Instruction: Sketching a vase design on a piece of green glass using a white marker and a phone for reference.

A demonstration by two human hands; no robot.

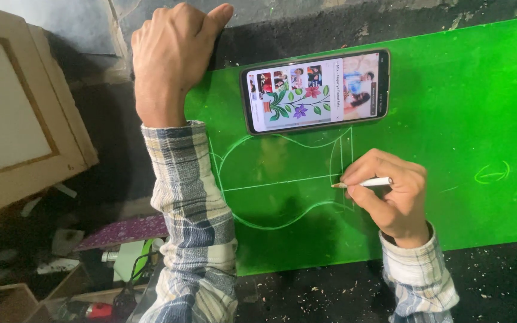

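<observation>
A bright green board (462,119) lies on a dark worktop. White chalk lines on it trace a vase-like outline (282,179) with a straight centre line. My right hand (390,194) grips a white pencil (363,183), whose tip touches the board by the right end of the outline. My left hand (172,57) is closed over the board's far left corner and edge, the thumb up. A smartphone (315,90) lies on the board just above the outline, showing a flower drawing.
Faint chalk marks (504,176) sit on the right of the board. A framed wooden panel (19,113) stands at the left. Scraps, a purple sheet (124,230) and small tools lie low at the left. Wood chips litter the dark worktop (510,281) along the bottom.
</observation>
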